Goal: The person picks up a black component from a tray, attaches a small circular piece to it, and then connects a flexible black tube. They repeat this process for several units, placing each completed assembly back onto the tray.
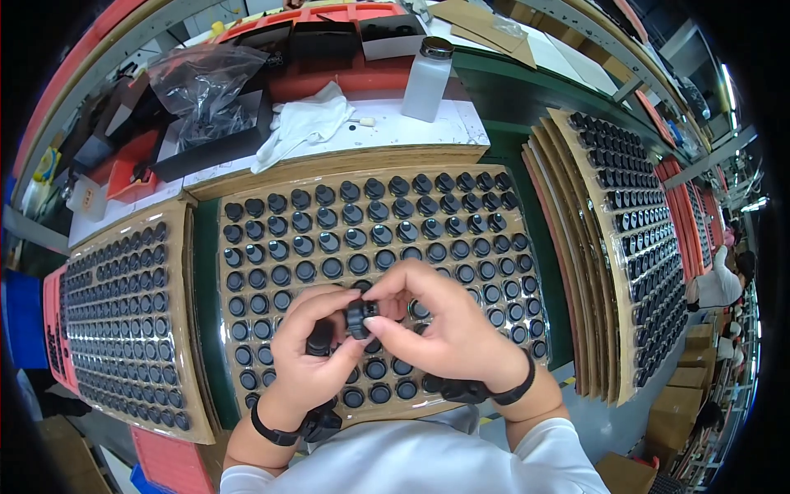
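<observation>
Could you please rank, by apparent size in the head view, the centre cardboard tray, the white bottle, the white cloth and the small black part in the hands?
1. centre cardboard tray
2. white cloth, roughly level with the white bottle; unsure
3. small black part

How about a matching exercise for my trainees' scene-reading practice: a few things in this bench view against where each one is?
Things:
1. small black part
2. white cloth
3. white bottle
4. clear plastic bag

Places:
A. standing upright at the far edge, right of centre
B. crumpled beyond the middle tray
C. pinched between left hand and right hand
D. far left, over a dark box

Pairs: 1-C, 2-B, 3-A, 4-D
</observation>
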`<action>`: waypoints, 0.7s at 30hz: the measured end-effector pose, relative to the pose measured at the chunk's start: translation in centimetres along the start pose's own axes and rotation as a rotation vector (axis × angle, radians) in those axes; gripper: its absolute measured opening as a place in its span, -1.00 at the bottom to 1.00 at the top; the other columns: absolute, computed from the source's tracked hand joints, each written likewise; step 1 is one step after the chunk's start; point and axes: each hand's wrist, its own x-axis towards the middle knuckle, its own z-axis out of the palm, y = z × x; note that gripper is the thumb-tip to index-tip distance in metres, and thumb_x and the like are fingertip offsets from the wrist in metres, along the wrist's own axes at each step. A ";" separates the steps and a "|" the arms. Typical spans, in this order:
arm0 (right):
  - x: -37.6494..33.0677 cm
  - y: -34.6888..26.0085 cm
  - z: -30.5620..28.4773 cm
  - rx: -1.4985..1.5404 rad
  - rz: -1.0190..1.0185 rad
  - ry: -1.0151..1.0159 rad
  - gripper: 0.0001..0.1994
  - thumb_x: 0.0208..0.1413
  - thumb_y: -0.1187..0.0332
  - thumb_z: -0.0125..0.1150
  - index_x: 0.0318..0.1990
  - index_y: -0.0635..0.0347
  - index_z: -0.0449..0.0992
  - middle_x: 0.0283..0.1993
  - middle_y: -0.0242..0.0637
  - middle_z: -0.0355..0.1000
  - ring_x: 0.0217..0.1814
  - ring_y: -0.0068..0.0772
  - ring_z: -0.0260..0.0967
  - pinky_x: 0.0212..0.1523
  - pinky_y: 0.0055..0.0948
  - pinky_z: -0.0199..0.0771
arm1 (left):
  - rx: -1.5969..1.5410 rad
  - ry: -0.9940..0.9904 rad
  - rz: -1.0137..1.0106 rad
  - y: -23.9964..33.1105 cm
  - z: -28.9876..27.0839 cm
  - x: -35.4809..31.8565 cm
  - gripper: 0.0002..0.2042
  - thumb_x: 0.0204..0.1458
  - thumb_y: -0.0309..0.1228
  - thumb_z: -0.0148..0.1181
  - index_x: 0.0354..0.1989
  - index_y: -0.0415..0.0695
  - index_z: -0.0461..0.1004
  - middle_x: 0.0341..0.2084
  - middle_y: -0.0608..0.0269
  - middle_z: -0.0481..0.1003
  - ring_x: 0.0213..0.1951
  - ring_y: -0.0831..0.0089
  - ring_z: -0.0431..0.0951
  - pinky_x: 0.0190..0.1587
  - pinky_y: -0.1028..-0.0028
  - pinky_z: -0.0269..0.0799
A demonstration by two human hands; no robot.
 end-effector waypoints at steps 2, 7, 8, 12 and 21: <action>0.3 0.1 0.7 0.024 -0.020 0.038 -0.77 -0.05 0.50 0.22 -0.21 0.29 0.40 -0.38 -0.38 0.32 -0.37 -0.62 0.28 -0.34 -0.60 0.30 | 0.096 0.062 0.066 -0.1 -0.2 0.0 -0.59 -0.23 -0.66 0.27 -0.11 -0.27 0.41 -0.25 0.12 0.44 -0.50 0.61 0.35 -0.38 0.62 0.30; 0.5 1.2 1.2 0.014 -0.099 0.065 -0.77 -0.06 0.51 0.23 -0.21 0.29 0.40 -0.38 -0.36 0.31 -0.36 -0.59 0.27 -0.33 -0.59 0.31 | 0.158 0.066 0.138 0.3 -0.2 0.2 -0.64 -0.22 -0.66 0.27 -0.15 -0.27 0.44 -0.23 0.10 0.45 -0.45 0.58 0.40 -0.38 0.59 0.33; 0.5 1.5 1.2 0.017 -0.100 0.060 -0.77 -0.06 0.51 0.23 -0.21 0.29 0.40 -0.38 -0.36 0.31 -0.36 -0.59 0.27 -0.33 -0.59 0.31 | 0.163 0.060 0.128 0.3 -0.2 0.2 -0.65 -0.21 -0.65 0.27 -0.16 -0.27 0.44 -0.23 0.10 0.46 -0.43 0.56 0.42 -0.37 0.58 0.34; 0.5 2.4 1.3 0.078 -0.136 0.040 -0.79 0.01 0.49 0.17 -0.18 0.31 0.39 -0.34 -0.33 0.35 -0.34 -0.56 0.30 -0.28 -0.54 0.33 | 0.100 0.052 0.043 0.2 -0.6 0.1 -0.66 -0.20 -0.63 0.29 -0.16 -0.27 0.45 -0.24 0.11 0.48 -0.36 0.52 0.46 -0.30 0.55 0.37; 0.8 3.8 0.8 1.027 0.134 -0.080 -0.67 0.19 0.28 -0.03 -0.04 0.40 0.34 -0.24 -0.20 0.38 -0.30 -0.46 0.35 -0.18 -0.48 0.33 | -0.621 0.064 -0.321 -0.8 -1.0 0.1 -0.59 -0.19 -0.48 0.37 -0.11 -0.24 0.44 -0.23 0.11 0.52 -0.21 0.45 0.50 -0.11 0.52 0.38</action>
